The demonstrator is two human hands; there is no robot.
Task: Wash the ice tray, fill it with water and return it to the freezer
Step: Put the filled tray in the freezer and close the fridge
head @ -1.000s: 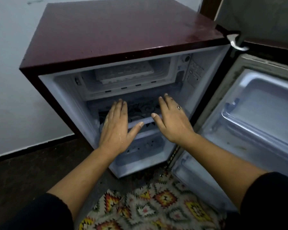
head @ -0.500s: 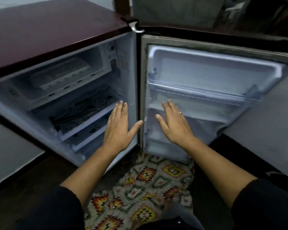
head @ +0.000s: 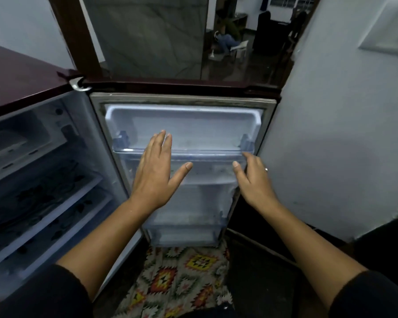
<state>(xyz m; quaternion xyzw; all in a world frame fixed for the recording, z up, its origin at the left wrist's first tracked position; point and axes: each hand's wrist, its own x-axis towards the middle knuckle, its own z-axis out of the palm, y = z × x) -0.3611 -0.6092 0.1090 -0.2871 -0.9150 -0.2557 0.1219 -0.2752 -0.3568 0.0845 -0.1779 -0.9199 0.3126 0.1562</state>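
Rug: a patterned rug lies on the floor below our arms, at the foot of the open fridge door.
Left hand: our left hand is held flat in front of the door shelf, fingers straight, thumb spread, holding nothing. We cannot tell whether it touches the shelf.
Right hand: our right hand, wearing a ring, hovers by the door's outer edge with fingers loosely bent and nothing in it. Contact with the edge is unclear.
Fridge body: to our left the cabinet stands open, its patterned shelves in dim light.
Ice tray: a pale slab in the freezer compartment at upper left looks to us like the ice tray. It is too dim to tell whether it holds water.
Step in hand: with the tray lodged and both hands free and facing the door, we judge this to be the closing of the fridge, though it could be the very start.
Next move: closing calls for a push at the outer edge, swinging the door left until it seals. If the tray is unwashed, we must reach left into the compartment instead.
Beyond: past the door's top, a seated person shows in a farther room.
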